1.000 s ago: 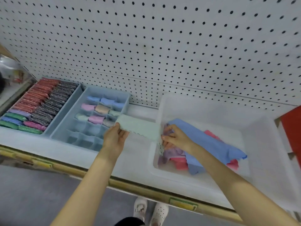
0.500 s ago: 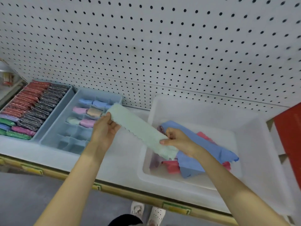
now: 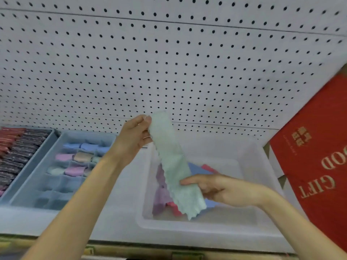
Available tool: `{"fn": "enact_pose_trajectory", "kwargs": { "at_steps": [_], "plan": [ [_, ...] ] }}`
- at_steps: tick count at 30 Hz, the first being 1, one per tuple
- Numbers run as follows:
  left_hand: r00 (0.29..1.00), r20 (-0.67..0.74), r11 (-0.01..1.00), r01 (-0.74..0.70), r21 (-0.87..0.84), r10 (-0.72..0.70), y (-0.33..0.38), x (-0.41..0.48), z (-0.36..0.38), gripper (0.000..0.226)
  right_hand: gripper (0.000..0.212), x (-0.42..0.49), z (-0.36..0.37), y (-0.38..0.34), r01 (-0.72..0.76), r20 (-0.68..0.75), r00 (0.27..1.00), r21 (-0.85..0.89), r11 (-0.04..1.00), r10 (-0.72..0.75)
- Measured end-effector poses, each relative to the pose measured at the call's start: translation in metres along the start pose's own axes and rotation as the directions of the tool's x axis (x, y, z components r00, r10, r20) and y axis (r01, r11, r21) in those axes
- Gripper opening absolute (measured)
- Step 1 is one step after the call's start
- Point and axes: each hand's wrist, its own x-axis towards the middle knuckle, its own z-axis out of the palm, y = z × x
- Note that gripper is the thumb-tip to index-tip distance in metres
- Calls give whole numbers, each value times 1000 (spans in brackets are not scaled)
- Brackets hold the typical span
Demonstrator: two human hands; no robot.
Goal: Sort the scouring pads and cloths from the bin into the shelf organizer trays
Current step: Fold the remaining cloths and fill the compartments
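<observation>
Both hands hold one folded pale-green cloth [image 3: 174, 166] as a slanted strip above the clear bin [image 3: 206, 231]. Left hand [image 3: 135, 136] pinches the upper end between thumb and fingers. Right hand [image 3: 223, 191] grips the lower end, index finger laid straight across it. Blue, pink and purple cloths [image 3: 161, 200] lie in the bin.

A white pegboard [image 3: 169, 62] backs the shelf [image 3: 116, 218]; a red gift box [image 3: 315, 166] leans at the right.
</observation>
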Motion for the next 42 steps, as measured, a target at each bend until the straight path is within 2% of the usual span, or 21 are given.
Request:
{"fn": "enact_pose_trajectory", "kwargs": {
  "at_steps": [2, 4, 6, 8, 9, 10, 12, 14, 16, 19, 23, 28, 32, 36, 38, 39, 40, 42],
  "plan": [
    [997, 81, 999, -2, 46, -2, 1, -7, 17, 31, 56, -15, -5, -8, 31, -149, 988, 23, 999, -27],
    [989, 146, 998, -5, 68, -5, 0, -14, 31, 32, 54, -21, -12, -12, 110, -336, 936, -9, 994, -107],
    [982, 189, 998, -7, 69, -6, -2, -21, 41, 28, 46, -13, -15, -19, 202, -499, 839, -87, 976, -218],
    [977, 211, 998, -15, 61, 2, -3, -27, 50, 24, 22, -7, -17, -26, 273, -623, 721, -147, 951, -303],
    [978, 211, 998, -23, 65, 9, -3, -31, 53, 22, 8, -6, -18, -29, 304, -679, 663, -139, 942, -314],
    [979, 202, 997, -31, 70, 16, -3, -34, 57, 19, 6, -4, -20, -33, 322, -729, 613, -124, 939, -306],
    [983, 182, 996, -45, 73, 31, -3, -39, 62, 17, 22, 0, -20, -40, 342, -792, 544, -94, 935, -278],
    [984, 173, 995, -65, 74, 51, -2, -41, 65, 17, 35, 6, -17, -44, 328, -824, 511, -76, 942, -245],
    [984, 169, 994, -72, 78, 58, -2, -44, 65, 18, 40, 10, -15, -43, 296, -828, 519, -61, 953, -214],
    [989, 140, 997, -45, 56, 37, -1, -44, 62, 33, 48, 10, -10, -40, 279, -819, 539, -47, 959, -197],
    [992, 122, 1000, -26, 12, 25, 2, -42, 59, 26, 52, 9, -6, -38, 217, -811, 561, -50, 975, -167],
    [990, 143, 998, -12, 54, 5, 4, -48, 60, 20, 55, 11, -4, -37, 166, -815, 570, -16, 986, -109],
    [988, 154, 999, 7, 43, -14, 6, -53, 57, 37, 45, 10, -1, -40, 101, -761, 644, -14, 995, -76],
    [977, 214, 1000, 7, 8, -9, 7, -55, 52, 29, 51, 10, 4, -44, 140, -780, 624, 55, 989, -45],
    [963, 270, 999, 1, 32, -10, 5, -54, 47, 66, 53, 11, 5, -44, 185, -776, 631, 146, 972, -4],
    [953, 302, 999, -6, 46, -9, 4, -54, 45, 76, 56, 11, 6, -44, 198, -770, 638, 188, 962, 19],
    [951, 310, 998, -18, 62, -2, 3, -54, 44, 71, 57, 11, 7, -45, 198, -764, 644, 207, 958, 31],
    [963, 268, 998, -38, 52, 22, 2, -55, 45, 42, 56, 12, 10, -45, 207, -762, 647, 204, 957, 22]
  ]
}}
